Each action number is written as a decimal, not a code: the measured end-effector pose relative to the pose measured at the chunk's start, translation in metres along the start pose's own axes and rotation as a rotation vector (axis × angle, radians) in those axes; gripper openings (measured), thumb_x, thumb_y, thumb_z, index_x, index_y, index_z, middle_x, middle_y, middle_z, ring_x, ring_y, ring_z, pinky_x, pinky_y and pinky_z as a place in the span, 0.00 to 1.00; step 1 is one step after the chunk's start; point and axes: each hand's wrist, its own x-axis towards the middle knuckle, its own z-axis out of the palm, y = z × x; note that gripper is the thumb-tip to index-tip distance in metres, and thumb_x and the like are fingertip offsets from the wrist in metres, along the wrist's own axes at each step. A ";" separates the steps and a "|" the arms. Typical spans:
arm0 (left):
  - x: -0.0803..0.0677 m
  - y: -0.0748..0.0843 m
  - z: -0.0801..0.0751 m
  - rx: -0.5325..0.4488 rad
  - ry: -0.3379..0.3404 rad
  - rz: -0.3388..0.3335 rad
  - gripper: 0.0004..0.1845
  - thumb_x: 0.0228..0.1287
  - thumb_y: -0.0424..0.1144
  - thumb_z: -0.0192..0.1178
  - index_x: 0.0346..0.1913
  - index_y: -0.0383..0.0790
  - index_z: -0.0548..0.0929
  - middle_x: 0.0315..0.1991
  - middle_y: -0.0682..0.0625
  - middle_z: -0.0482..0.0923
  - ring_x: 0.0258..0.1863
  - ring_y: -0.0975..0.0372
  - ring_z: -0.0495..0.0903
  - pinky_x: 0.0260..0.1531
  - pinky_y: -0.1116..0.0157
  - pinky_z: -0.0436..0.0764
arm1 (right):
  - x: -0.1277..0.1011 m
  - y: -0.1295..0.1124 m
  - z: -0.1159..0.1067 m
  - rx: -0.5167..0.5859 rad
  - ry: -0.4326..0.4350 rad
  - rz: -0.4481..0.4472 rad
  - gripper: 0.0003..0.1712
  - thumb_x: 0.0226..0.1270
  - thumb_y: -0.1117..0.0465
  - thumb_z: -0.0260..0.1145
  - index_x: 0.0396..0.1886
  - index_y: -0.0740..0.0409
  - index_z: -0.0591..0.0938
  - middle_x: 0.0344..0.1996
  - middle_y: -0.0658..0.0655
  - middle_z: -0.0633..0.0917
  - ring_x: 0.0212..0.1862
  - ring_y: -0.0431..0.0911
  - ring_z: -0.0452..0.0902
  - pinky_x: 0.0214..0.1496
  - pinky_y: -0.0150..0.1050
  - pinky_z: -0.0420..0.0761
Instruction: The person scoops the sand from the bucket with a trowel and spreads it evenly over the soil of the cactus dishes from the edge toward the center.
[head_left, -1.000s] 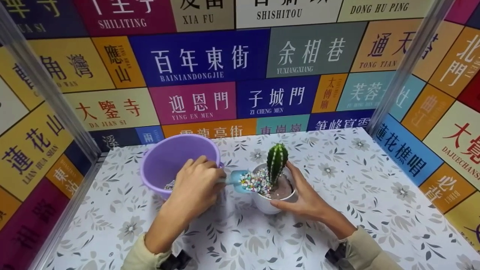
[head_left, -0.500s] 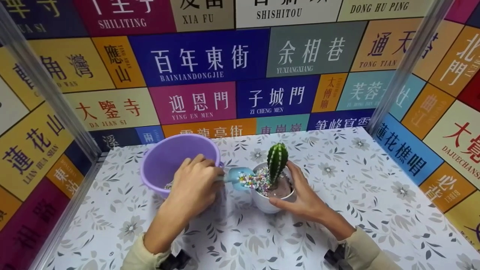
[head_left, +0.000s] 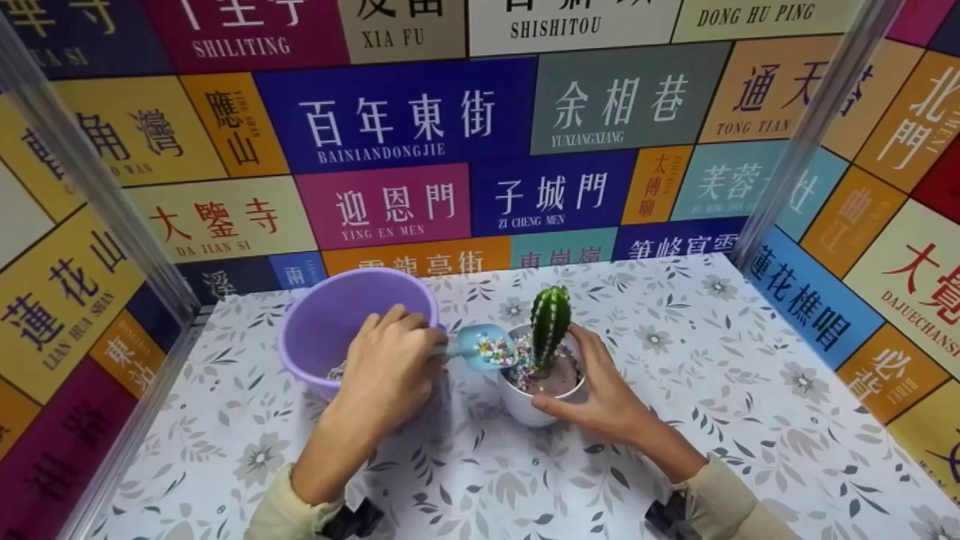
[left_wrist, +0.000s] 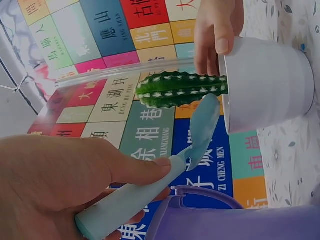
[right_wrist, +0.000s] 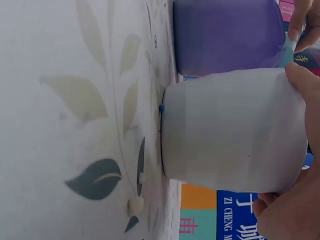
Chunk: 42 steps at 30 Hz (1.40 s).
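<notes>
My left hand (head_left: pixel 390 367) grips the handle of a light-blue scoop (head_left: pixel 471 339), with the thumb along it in the left wrist view. Colourful pebbles (head_left: pixel 493 351) lie in the scoop's blade, whose tip is at the left rim of a white flowerpot (head_left: pixel 534 412). A green ribbed cactus (head_left: pixel 551 326) stands upright in the pot, with pebbles beside it on the left and a bare greyish-brown surface on the right. My right hand (head_left: pixel 611 401) holds the pot's right side, its thumb at the front rim. The pot rests on the table in the right wrist view.
A purple bucket (head_left: pixel 292 330) with some pebbles inside stands left of the pot, partly behind my left hand. Tiny loose beads (right_wrist: pixel 161 108) lie on the flower-patterned tabletop (head_left: pixel 495 480). Sign-covered panels (head_left: pixel 405 112) enclose the table at the back and sides.
The pile of pebbles in the scoop has shrunk, and more of the blue blade shows. The blade has shifted slightly up and left, then back toward the pot. My right hand stays on the pot.
</notes>
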 end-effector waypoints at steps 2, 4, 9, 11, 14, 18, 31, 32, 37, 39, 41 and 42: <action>0.000 0.000 0.000 0.000 0.015 0.004 0.06 0.63 0.37 0.76 0.42 0.48 0.95 0.37 0.49 0.89 0.42 0.52 0.82 0.44 0.53 0.78 | -0.001 0.002 -0.003 0.015 -0.027 -0.008 0.67 0.62 0.42 0.80 0.89 0.56 0.50 0.87 0.64 0.56 0.87 0.65 0.51 0.83 0.73 0.56; -0.001 0.000 0.000 0.003 0.024 0.012 0.04 0.64 0.37 0.76 0.41 0.48 0.95 0.37 0.49 0.89 0.41 0.52 0.82 0.43 0.53 0.78 | 0.000 0.004 -0.006 0.045 -0.065 -0.027 0.66 0.65 0.44 0.78 0.90 0.55 0.48 0.88 0.64 0.54 0.88 0.65 0.48 0.83 0.74 0.54; -0.003 0.003 0.000 0.018 0.024 0.017 0.05 0.63 0.39 0.78 0.40 0.48 0.95 0.36 0.50 0.89 0.41 0.52 0.82 0.42 0.53 0.77 | 0.003 0.008 -0.009 0.077 -0.076 -0.063 0.63 0.65 0.47 0.80 0.89 0.52 0.52 0.87 0.61 0.58 0.87 0.63 0.52 0.83 0.73 0.54; -0.004 0.004 0.001 0.030 0.025 0.017 0.05 0.62 0.39 0.78 0.40 0.48 0.95 0.36 0.50 0.90 0.41 0.52 0.82 0.42 0.53 0.77 | 0.003 0.006 -0.008 0.060 -0.050 -0.049 0.64 0.63 0.46 0.81 0.89 0.52 0.54 0.85 0.61 0.61 0.86 0.63 0.55 0.83 0.73 0.56; -0.003 0.005 0.003 0.051 0.038 0.020 0.04 0.62 0.38 0.78 0.39 0.47 0.95 0.36 0.49 0.90 0.41 0.51 0.82 0.42 0.53 0.76 | 0.001 0.001 -0.005 0.012 -0.018 -0.013 0.66 0.61 0.43 0.82 0.88 0.55 0.54 0.84 0.62 0.61 0.85 0.64 0.57 0.82 0.73 0.59; -0.003 0.006 0.005 0.074 0.069 0.017 0.04 0.61 0.37 0.78 0.39 0.46 0.95 0.35 0.48 0.90 0.40 0.51 0.81 0.41 0.54 0.75 | -0.001 -0.004 0.001 -0.049 0.019 0.013 0.67 0.60 0.39 0.81 0.88 0.58 0.54 0.84 0.64 0.60 0.84 0.65 0.58 0.80 0.74 0.62; -0.006 0.012 0.006 0.111 0.098 0.001 0.07 0.60 0.34 0.78 0.41 0.45 0.95 0.37 0.47 0.91 0.40 0.52 0.80 0.40 0.55 0.74 | -0.004 -0.003 -0.001 -0.026 -0.038 -0.006 0.66 0.66 0.42 0.77 0.90 0.58 0.47 0.88 0.65 0.51 0.87 0.67 0.50 0.81 0.76 0.56; -0.006 0.012 0.006 0.116 0.100 0.002 0.07 0.60 0.33 0.77 0.40 0.45 0.95 0.36 0.47 0.90 0.40 0.52 0.80 0.40 0.55 0.74 | -0.005 -0.003 -0.002 -0.024 -0.046 -0.007 0.66 0.67 0.42 0.76 0.90 0.58 0.47 0.88 0.66 0.51 0.87 0.67 0.50 0.81 0.76 0.56; -0.005 0.015 0.007 0.126 0.112 -0.006 0.07 0.61 0.32 0.75 0.41 0.45 0.95 0.37 0.48 0.91 0.41 0.51 0.80 0.40 0.55 0.73 | -0.004 -0.005 -0.002 -0.036 -0.044 0.021 0.66 0.66 0.39 0.77 0.89 0.58 0.50 0.87 0.66 0.55 0.85 0.67 0.56 0.81 0.73 0.61; -0.005 0.015 0.007 0.112 0.112 -0.011 0.06 0.62 0.33 0.76 0.41 0.45 0.95 0.38 0.48 0.91 0.41 0.51 0.80 0.40 0.55 0.74 | -0.003 -0.006 -0.001 -0.038 -0.038 0.033 0.66 0.65 0.39 0.78 0.89 0.57 0.51 0.87 0.65 0.56 0.85 0.66 0.56 0.81 0.72 0.61; -0.005 0.016 0.008 0.088 0.105 -0.015 0.06 0.62 0.34 0.77 0.42 0.46 0.95 0.39 0.48 0.91 0.42 0.51 0.81 0.40 0.55 0.74 | -0.003 -0.007 0.000 -0.035 -0.034 0.042 0.67 0.63 0.38 0.79 0.89 0.56 0.51 0.87 0.64 0.57 0.86 0.65 0.56 0.82 0.72 0.60; -0.006 0.017 0.008 0.074 0.100 -0.016 0.06 0.62 0.35 0.77 0.42 0.46 0.95 0.40 0.48 0.92 0.42 0.52 0.81 0.41 0.55 0.74 | -0.002 -0.007 0.000 -0.035 -0.032 0.045 0.67 0.63 0.38 0.80 0.89 0.56 0.51 0.87 0.63 0.57 0.86 0.65 0.56 0.82 0.72 0.60</action>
